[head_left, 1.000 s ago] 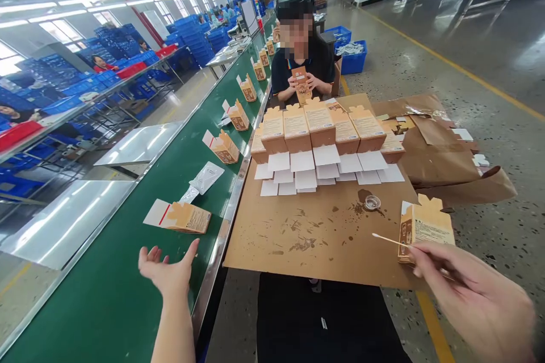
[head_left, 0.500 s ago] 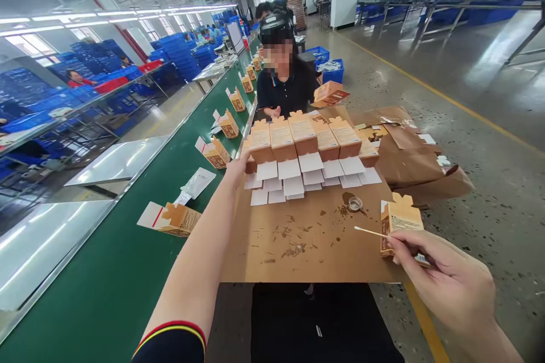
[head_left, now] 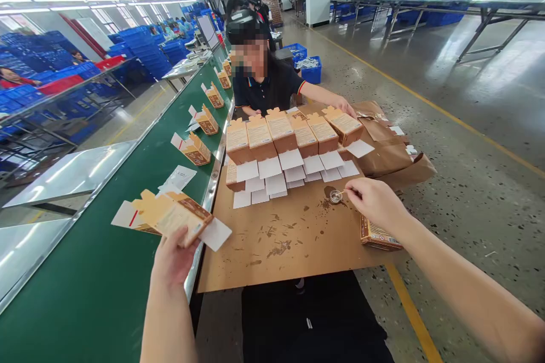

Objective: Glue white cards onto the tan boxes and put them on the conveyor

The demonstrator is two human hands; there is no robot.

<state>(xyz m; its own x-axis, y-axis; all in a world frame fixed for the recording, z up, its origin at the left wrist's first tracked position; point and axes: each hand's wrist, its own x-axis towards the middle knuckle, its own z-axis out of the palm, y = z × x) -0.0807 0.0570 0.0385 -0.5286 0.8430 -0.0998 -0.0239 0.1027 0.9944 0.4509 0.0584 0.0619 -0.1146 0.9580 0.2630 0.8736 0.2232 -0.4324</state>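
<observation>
My left hand is closed on a brown-and-cream carton, tilted above the green belt's edge with a white flap hanging out to the right. Between the fingertips of my right hand is a cotton swab, its tip at a small round clear dish on the cardboard sheet. Below that hand lies another carton, partly covered by it. Stacked cartons with white flaps towards me stand at the far side of the sheet.
Along the left runs a green conveyor belt with a row of open cartons and a clear packet. Across the stack sits a co-worker, one hand on a carton. Brown wrapping paper lies at the right. Wet marks spot the cardboard sheet.
My left hand has drawn back from the stack with a carton in it. My right hand has carried the swab forward to the dish. The co-worker has set a carton on the stack's right end.
</observation>
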